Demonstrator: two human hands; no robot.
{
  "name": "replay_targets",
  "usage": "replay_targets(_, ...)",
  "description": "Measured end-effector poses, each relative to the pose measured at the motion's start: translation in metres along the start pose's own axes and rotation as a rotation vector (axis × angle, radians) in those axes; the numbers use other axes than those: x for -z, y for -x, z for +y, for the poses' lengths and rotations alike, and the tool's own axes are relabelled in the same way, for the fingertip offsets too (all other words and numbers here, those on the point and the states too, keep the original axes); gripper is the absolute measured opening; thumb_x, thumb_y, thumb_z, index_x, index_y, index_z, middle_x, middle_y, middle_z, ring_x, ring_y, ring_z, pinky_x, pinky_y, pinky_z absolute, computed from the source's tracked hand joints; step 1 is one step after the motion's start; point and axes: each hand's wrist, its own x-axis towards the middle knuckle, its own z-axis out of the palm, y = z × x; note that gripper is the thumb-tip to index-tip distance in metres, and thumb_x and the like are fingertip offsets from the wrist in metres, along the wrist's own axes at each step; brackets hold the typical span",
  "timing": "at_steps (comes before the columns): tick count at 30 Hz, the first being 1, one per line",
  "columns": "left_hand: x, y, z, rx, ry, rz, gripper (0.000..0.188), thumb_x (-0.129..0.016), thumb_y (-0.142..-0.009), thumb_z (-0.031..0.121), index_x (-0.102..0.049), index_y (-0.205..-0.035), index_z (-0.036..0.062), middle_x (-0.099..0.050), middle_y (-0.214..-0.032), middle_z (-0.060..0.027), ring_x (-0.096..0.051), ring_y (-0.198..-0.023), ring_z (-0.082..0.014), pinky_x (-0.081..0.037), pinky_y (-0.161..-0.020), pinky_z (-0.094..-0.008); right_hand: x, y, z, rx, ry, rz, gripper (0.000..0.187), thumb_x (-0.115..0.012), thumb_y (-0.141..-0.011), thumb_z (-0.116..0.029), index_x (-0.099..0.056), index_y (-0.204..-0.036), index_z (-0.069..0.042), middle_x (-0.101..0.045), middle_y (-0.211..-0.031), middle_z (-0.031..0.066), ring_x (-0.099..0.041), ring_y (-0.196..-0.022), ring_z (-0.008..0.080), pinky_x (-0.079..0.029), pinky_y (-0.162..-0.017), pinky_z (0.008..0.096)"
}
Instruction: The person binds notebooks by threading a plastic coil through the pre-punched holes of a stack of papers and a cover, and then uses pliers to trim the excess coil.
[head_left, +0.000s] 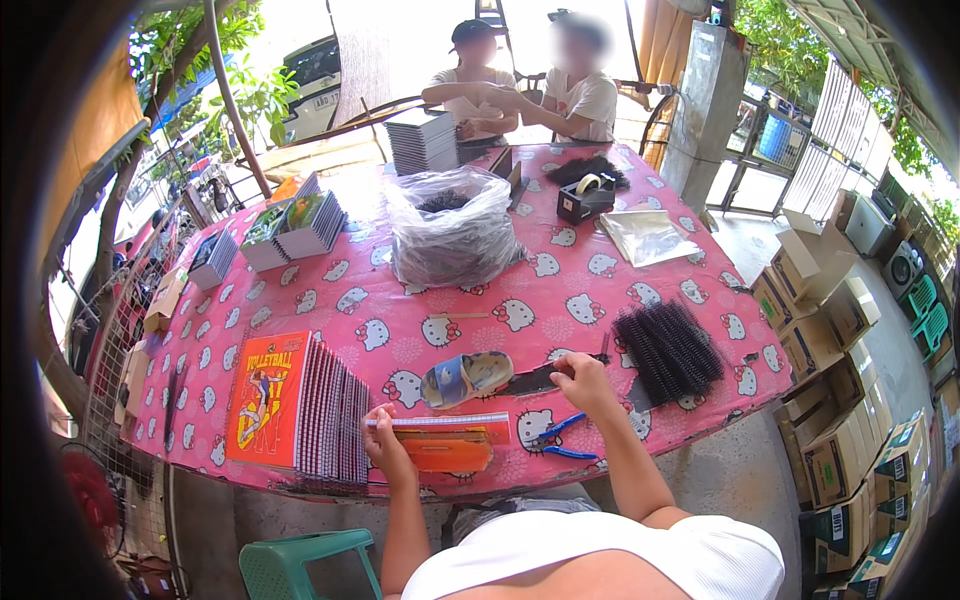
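The left hand (pixel 385 437) is gripping the left end of a notebook (pixel 460 422) on the near side of the pink worktop (pixel 560 295), probably steadying its pale long edge, which is lying towards twelve o'clock. The right hand (pixel 580 382) is hovering between two and three o'clock of it, fingers bending inward; I cannot tell whether they are pinching anything. Black coils (pixel 668 355) are lying beyond at two o'clock and blue pliers (pixel 567 437) at three, seemingly for right-hand reach, while orange-covered notebooks (pixel 300 410) are standing at nine, apparently for left-hand access.
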Motion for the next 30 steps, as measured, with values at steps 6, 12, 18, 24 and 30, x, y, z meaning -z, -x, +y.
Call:
replay_targets(6, -0.001, 0.001, 0.003, -0.010, -0.020, 0.005, 0.018, -0.053, -0.090, 0.020, -0.059, -0.091, 0.0026, -0.059, -0.090, -0.0043, -0.052, -0.086, -0.0119, -0.041, -0.082, -0.0278, 0.000, 0.002, -0.010, -0.002, -0.023, -0.029, 0.020, -0.069, -0.073, -0.010, -0.063, -0.087, 0.001, -0.062, -0.082, 0.0156, -0.062, -0.076, 0.0292, -0.047, -0.067, 0.0373)
replay_targets(12, -0.004, 0.002, 0.006, -0.015, -0.019, -0.007, 0.018, -0.053, -0.090, 0.020, -0.059, -0.092, 0.0025, -0.059, -0.091, -0.0044, -0.052, -0.086, -0.0119, -0.041, -0.082, -0.0272, -0.007, 0.003, -0.007, 0.038, 0.016, -0.017, 0.019, -0.070, -0.073, -0.011, -0.064, -0.087, 0.001, -0.063, -0.081, 0.0150, -0.061, -0.075, 0.0282, -0.048, -0.067, 0.0364)
replay_targets(18, -0.003, 0.002, 0.004, 0.003, -0.021, 0.011, 0.025, -0.055, -0.090, 0.019, -0.055, -0.107, 0.0013, -0.055, -0.104, -0.0060, -0.050, -0.094, -0.0131, -0.039, -0.086, -0.0273, 0.004, 0.004, -0.033, -0.003, -0.208, -0.074, 0.018, -0.069, -0.081, -0.015, -0.066, -0.091, 0.000, -0.063, -0.075, 0.0088, -0.058, -0.066, 0.0135, -0.046, -0.060, 0.0286)
replay_targets(24, -0.031, 0.023, 0.049, -0.731, -0.603, 0.096, 0.047, -0.061, -0.087, 0.028, -0.045, -0.122, 0.0002, -0.049, -0.122, -0.0136, -0.040, -0.122, -0.0236, -0.030, -0.100, -0.0363, -0.009, 0.013, -0.065, -0.056, -0.478, -0.210, 0.019, -0.069, -0.084, -0.017, -0.068, -0.091, 0.001, -0.062, -0.071, 0.0000, -0.051, -0.063, 0.0030, -0.042, -0.056, 0.0207)
replay_targets(30, -0.071, 0.050, 0.074, -0.787, -0.909, -0.621, 0.025, -0.067, -0.082, 0.029, -0.063, -0.100, 0.0114, -0.062, -0.103, -0.0088, -0.054, -0.103, -0.0225, -0.030, -0.099, -0.0416, -0.021, 0.021, -0.056, 0.079, -0.490, -0.329, 0.018, -0.071, -0.081, -0.015, -0.069, -0.091, 0.000, -0.060, -0.074, 0.0004, -0.050, -0.064, 0.0041, -0.042, -0.057, 0.0209)
